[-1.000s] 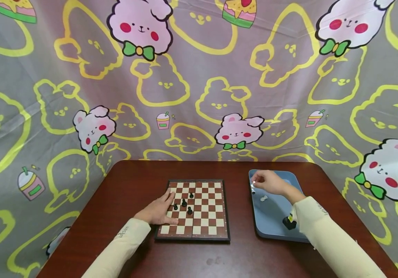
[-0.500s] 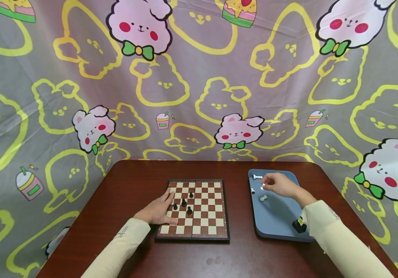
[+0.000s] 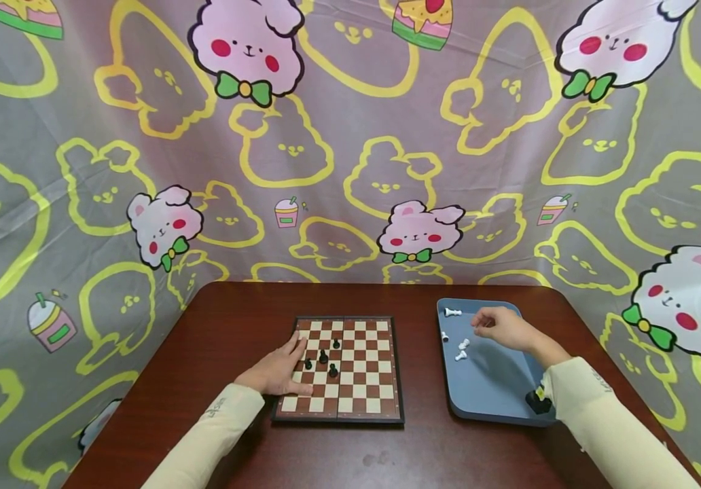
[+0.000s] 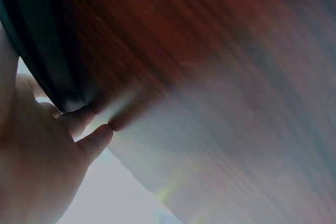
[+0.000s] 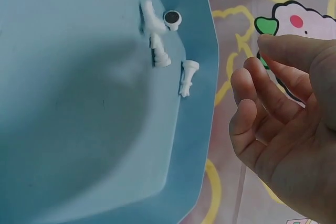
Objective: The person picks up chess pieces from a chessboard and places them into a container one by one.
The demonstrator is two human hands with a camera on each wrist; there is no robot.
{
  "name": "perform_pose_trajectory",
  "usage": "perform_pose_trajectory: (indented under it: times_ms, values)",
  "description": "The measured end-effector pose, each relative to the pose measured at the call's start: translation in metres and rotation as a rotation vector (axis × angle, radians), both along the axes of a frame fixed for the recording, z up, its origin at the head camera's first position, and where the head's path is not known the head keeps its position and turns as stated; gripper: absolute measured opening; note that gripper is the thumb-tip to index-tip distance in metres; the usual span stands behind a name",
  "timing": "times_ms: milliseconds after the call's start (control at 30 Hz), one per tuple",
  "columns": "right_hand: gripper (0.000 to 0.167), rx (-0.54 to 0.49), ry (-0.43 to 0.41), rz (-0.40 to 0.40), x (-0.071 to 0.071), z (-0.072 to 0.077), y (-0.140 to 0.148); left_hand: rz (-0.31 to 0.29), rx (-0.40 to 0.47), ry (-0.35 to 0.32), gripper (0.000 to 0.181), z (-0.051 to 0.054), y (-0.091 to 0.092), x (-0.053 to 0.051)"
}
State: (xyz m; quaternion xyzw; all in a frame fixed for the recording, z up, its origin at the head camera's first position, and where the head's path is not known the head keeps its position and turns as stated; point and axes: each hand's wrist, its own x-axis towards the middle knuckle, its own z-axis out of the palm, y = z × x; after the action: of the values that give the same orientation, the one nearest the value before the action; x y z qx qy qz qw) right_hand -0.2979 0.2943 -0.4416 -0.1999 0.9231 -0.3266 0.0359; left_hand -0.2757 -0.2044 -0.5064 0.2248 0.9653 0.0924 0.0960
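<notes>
My left hand [image 3: 274, 370] rests on the left edge of the chessboard [image 3: 365, 370], thumb and forefinger spread over the squares. In the left wrist view, fingers of the left hand [image 4: 42, 150] touch beside the dark board edge [image 4: 44, 40]. Several black chess pieces [image 3: 323, 356] stand on the board's left half. Over the blue tray [image 3: 488, 387], my right hand [image 3: 503, 327] hovers with loosely bent fingers and nothing between them. White chess pieces lie in the tray: one [image 3: 452, 312] at the far left corner, another [image 3: 445, 337] by the left wall, and two [image 3: 463, 350] close together.
A black object with a yellow label [image 3: 538, 401] sits at the right sleeve's wrist, over the tray's near right part. Brown tabletop [image 3: 420, 380] lies between board and tray. A patterned curtain [image 3: 350, 204] hangs behind the table and along both sides.
My right hand has moved from the tray's far left corner rightward and nearer. It has let go of a white chess piece, which lies beside another one. The left hand stays put.
</notes>
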Motion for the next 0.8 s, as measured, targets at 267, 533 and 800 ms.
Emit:
perform_pose_trajectory:
  times_ms: [267, 533, 800]
  values:
    - [0.007, -0.011, 0.012, 0.002, 0.001, 0.0, -0.003, -0.006, -0.014, -0.003, 0.115, 0.0, -0.001, 0.0]
    - [0.007, -0.021, -0.005, 0.031, 0.0, 0.001, -0.023, -0.01, -0.015, -0.003, 0.117, -0.002, 0.0, -0.001]
    - [0.007, -0.031, -0.02, 0.073, -0.002, 0.006, -0.051, -0.003, -0.018, 0.002, 0.115, -0.001, 0.0, -0.001]
